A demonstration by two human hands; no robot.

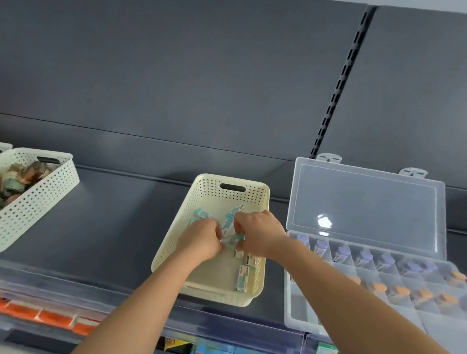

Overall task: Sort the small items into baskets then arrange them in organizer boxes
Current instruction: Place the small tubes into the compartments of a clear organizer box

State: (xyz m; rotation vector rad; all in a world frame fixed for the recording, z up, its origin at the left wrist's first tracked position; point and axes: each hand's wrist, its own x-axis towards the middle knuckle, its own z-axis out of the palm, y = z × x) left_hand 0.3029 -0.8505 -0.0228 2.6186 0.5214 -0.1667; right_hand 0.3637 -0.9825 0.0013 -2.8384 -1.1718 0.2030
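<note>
A cream perforated basket stands in the middle of the dark shelf, holding several small green-capped items. Both my hands are inside it, close together. My left hand and my right hand are each closed on a cluster of the green-capped items between them. To the right lies a clear organizer box with its lid open. Its back row holds purple-capped items and the row in front holds orange-capped items.
A white perforated basket with mixed small items stands at the far left of the shelf. A slotted upright runs up the grey back panel. Below the shelf's clear front lip are orange price tags and coloured packages.
</note>
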